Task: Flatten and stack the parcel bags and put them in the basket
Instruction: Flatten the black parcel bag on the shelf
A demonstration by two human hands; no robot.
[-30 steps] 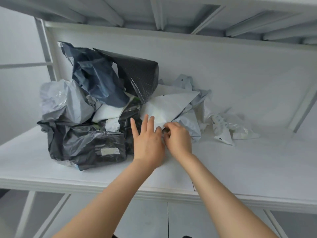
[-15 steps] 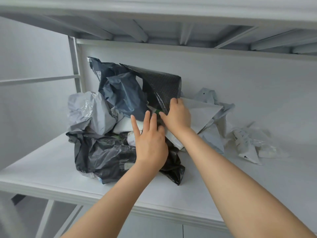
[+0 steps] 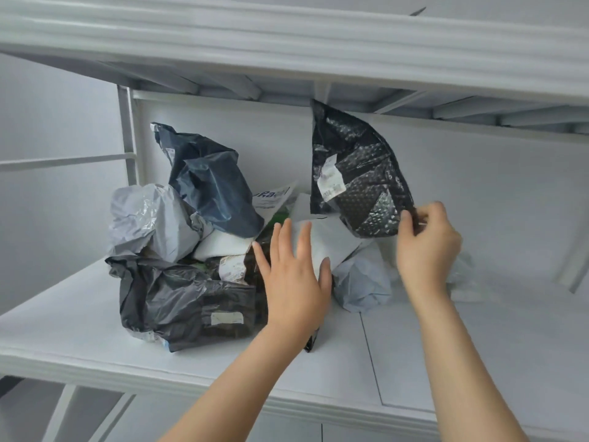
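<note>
A heap of crumpled parcel bags lies on a white shelf (image 3: 478,355). It holds a dark blue bag (image 3: 210,183), a light grey bag (image 3: 149,221), a black bag (image 3: 178,298) at the front and a white bag (image 3: 322,247) in the middle. My right hand (image 3: 425,247) pinches the lower right corner of a black bubble mailer (image 3: 357,173) with a white label and holds it up above the heap. My left hand (image 3: 293,282) hovers over the white bag with straight, spread fingers. No basket is in view.
The upper shelf board (image 3: 287,43) hangs close above the lifted mailer. A pale grey crumpled bag (image 3: 363,282) lies between my hands, and clear plastic wrap (image 3: 462,275) sits behind my right hand. An upright post (image 3: 127,135) stands at the left.
My right hand has pulled the black bubble mailer out of the heap and raised it up and to the right. My left hand has stayed over the heap.
</note>
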